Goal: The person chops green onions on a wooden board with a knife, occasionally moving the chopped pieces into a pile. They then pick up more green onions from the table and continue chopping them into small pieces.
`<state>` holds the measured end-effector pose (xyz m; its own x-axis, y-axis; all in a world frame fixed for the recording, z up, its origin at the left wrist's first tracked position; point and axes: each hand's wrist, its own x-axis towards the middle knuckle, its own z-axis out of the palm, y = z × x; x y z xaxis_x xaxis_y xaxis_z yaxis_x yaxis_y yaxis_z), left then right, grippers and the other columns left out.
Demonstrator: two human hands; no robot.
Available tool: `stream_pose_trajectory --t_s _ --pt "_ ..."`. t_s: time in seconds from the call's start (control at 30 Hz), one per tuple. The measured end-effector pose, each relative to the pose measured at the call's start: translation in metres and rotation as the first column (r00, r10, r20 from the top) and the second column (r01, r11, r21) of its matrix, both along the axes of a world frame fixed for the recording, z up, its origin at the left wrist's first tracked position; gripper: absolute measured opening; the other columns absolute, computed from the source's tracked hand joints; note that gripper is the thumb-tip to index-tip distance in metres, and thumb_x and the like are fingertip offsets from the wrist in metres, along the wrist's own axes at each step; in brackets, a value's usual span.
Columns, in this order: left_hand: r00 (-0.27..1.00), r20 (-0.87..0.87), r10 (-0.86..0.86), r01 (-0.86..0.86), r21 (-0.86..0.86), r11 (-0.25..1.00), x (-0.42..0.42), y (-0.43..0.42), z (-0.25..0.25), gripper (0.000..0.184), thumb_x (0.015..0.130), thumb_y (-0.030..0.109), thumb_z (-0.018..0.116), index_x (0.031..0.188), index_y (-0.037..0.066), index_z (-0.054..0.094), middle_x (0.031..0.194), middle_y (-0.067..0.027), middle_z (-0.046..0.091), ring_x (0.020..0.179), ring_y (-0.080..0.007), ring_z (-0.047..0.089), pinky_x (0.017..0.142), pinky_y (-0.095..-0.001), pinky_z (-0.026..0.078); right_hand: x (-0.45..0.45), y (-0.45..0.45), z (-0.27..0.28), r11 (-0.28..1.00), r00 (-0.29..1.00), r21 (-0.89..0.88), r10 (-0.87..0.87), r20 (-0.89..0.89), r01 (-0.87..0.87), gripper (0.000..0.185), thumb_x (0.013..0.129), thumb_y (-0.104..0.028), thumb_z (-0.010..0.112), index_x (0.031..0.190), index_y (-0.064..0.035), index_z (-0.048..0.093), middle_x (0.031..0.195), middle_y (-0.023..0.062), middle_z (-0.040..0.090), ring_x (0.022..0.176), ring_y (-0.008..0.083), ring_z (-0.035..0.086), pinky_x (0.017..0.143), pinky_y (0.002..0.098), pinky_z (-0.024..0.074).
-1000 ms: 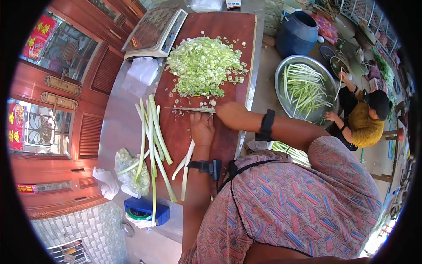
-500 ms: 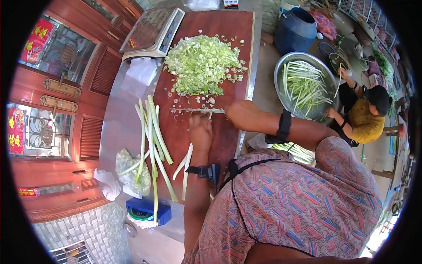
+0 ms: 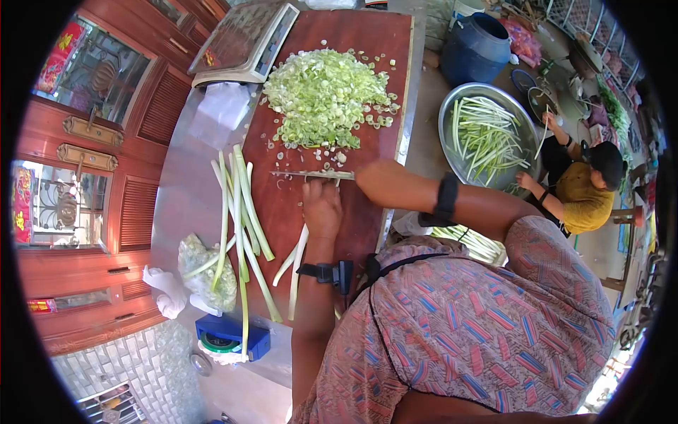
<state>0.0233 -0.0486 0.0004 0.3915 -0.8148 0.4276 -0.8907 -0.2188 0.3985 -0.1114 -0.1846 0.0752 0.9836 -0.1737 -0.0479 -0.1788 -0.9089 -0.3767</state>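
My right hand (image 3: pixel 376 182) is wrapped round the handle of a knife (image 3: pixel 311 174), its narrow blade lying crosswise over the reddish-brown board (image 3: pixel 385 42). Just on the near side of the blade, my left hand (image 3: pixel 322 206) has its fingers curled over green onion stalks (image 3: pixel 299 265), which pass under the hand and wrist. Beyond the blade rises a big heap of sliced green onion (image 3: pixel 321 99), with loose rings scattered around it. More whole green onions (image 3: pixel 244 219) lie to the left of my left hand, their ends reaching over the board's edge.
A scale (image 3: pixel 244 42) stands at the far left, near a plastic sheet (image 3: pixel 220 113). A filled plastic bag (image 3: pixel 208 272) and a blue device (image 3: pixel 233 338) sit at the near left. To the right, a person (image 3: pixel 583 184) works by a metal basin (image 3: pixel 446 138) of stalks; a blue barrel (image 3: pixel 474 49) stands behind.
The view has shifted slightly. Both hands stay at nearly the same place on the board, with the knife still beside my left fingertips.
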Motion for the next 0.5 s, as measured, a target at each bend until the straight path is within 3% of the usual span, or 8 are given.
stream_pose_trajectory --t_s 0.07,0.27,0.4,0.5 --pt "1.000 0.000 -0.015 0.015 0.010 1.000 0.000 0.001 0.000 0.022 0.074 0.002 0.066 0.096 0.004 0.067 0.099 -0.0124 0.058 0.094 -0.0337 0.052 0.081 -0.0414 0.046 0.017 -0.001 -0.031 0.996 0.988 0.023 -0.087 0.126 0.085 0.012 0.073 -0.006 0.055 0.077 0.0018 0.063 0.072 0.0214 0.064 0.069 0.0392 0.065 0.060 0.0460 0.0523" --pt "1.000 0.017 0.008 -0.007 -0.069 0.998 -0.002 -0.001 0.000 0.020 0.075 0.002 0.065 0.095 0.004 0.067 0.098 -0.0118 0.058 0.094 -0.0317 0.052 0.082 -0.0403 0.046 0.019 -0.004 -0.027 0.971 0.968 0.110 -0.223 0.111 0.211 0.011 0.070 -0.003 0.056 0.078 0.0028 0.062 0.074 0.0239 0.063 0.074 0.0406 0.064 0.064 0.0488 0.0512" --pt "1.000 0.018 -0.010 0.011 -0.076 0.997 0.000 0.001 -0.004 0.018 0.076 0.002 0.065 0.093 0.003 0.068 0.098 -0.0117 0.058 0.094 -0.0317 0.053 0.082 -0.0400 0.046 -0.006 0.003 0.005 0.976 0.979 0.109 -0.197 0.051 0.191 0.010 0.070 -0.002 0.056 0.077 0.0027 0.062 0.074 0.0244 0.063 0.072 0.0405 0.064 0.062 0.0483 0.0513" --pt "1.000 0.022 -0.002 0.004 -0.071 0.997 -0.001 -0.001 -0.004 0.017 0.076 0.002 0.064 0.093 0.003 0.068 0.096 -0.0115 0.058 0.093 -0.0321 0.053 0.082 -0.0400 0.046 -0.018 0.007 0.008 0.985 0.981 0.053 -0.168 0.101 0.163 0.010 0.071 -0.003 0.056 0.075 0.0021 0.063 0.072 0.0240 0.063 0.069 0.0399 0.064 0.060 0.0474 0.0515"
